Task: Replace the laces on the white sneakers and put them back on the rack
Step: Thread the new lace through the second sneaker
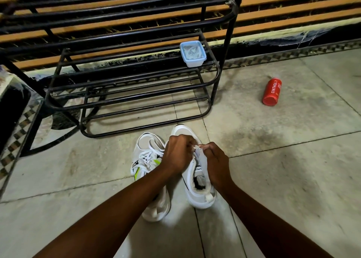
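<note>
Left hand: your left hand point(178, 153) is curled over the right sneaker point(197, 179), fingers pinching the lace point(196, 147) at the tongue.
Right hand: your right hand point(215, 160) is curled, pinching the same lace from the other side.
Left sneaker: the left sneaker point(149, 166) is laced and stands on the floor point(283, 160), touching the right one.
Rack: the black rack point(129, 93) stands just beyond both sneakers.
Container: a blue container point(193, 53) sits on the rack.
Bottle: a red bottle point(272, 92) lies on the floor, well apart.

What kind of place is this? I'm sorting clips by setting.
Probably a home entryway or porch floor: a black metal shoe rack against a striped wall, stone floor tiles, and white sneakers set down before the rack.
</note>
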{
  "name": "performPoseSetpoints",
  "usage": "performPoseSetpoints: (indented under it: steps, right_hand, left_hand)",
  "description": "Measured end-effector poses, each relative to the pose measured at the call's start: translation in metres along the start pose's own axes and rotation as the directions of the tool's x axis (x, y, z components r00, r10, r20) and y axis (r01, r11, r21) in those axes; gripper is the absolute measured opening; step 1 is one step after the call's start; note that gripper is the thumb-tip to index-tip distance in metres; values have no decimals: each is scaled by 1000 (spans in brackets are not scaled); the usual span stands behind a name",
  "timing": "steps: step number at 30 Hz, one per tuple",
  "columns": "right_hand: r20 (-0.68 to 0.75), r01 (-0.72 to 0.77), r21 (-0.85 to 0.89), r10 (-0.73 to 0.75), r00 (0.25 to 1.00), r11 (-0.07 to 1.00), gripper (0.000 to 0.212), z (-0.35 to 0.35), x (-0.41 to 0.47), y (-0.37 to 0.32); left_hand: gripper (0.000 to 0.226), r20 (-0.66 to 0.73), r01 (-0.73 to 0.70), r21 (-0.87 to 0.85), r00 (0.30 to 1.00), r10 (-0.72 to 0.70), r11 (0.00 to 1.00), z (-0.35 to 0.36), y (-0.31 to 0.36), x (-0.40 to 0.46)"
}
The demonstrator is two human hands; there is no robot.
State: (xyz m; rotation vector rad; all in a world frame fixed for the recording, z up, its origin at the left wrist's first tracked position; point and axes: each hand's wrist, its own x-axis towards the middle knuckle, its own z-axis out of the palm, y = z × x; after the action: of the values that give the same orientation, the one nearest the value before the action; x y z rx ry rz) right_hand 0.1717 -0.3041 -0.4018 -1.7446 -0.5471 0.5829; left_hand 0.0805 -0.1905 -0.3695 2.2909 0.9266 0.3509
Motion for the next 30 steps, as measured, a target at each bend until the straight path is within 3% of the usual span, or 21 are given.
performPoseSetpoints:
  steps: [5,9,12,20,23,24,25,26,27,28,29,30]
  right_hand:
    - [39,24,-152,-18,999,988,24,-2,16,-6]
    - [156,46,-257,-5,988,965,21,-5,36,-11]
    - [216,45,-310,24,976,950,22,-6,45,-18]
    - [373,226,-499,-28,927,836,21,-1,60,-27]
    - [323,316,-575,-145,935,755,16,-10,63,-29]
    - [231,320,-545,-227,946,775,20,-15,66,-29]
    - [73,257,-436,-251,965,862,21,-23,70,-35]
    - [-124,110,-165,-131,984,980,17,-29,75,-38]
    - [-188,-70,255,121,975,964,12,-33,79,-44]
    - [-90,-203,607,321,943,768,12,-37,81,-49]
    - [15,-262,730,369,929,631,19,-41,83,-51]
    - [73,-283,672,319,945,684,26,-45,86,-48]
  left_hand:
    - [36,-25,16,-59,1000,-18,998,4,-5,-2]
    - [35,-50,-25,145,998,33,989,6,-10,-1]
    - [36,-68,16,128,998,-7,992,9,-18,1]
    - [37,-45,-60,293,996,76,954,4,-16,-1]
    - [40,-19,-50,283,998,58,958,8,-15,-5]
    - [38,-17,-47,275,998,53,960,11,-15,-6]
    - [36,-13,-48,282,998,53,958,13,-16,-8]
    - [36,-7,-53,297,998,57,953,16,-17,-9]
    - [37,-4,-56,312,998,60,948,16,-17,-10]
    - [39,-5,-57,322,998,62,945,16,-18,-11]
    - [40,-7,-58,327,998,64,943,16,-18,-11]
    - [40,-11,-60,329,998,68,942,15,-18,-11]
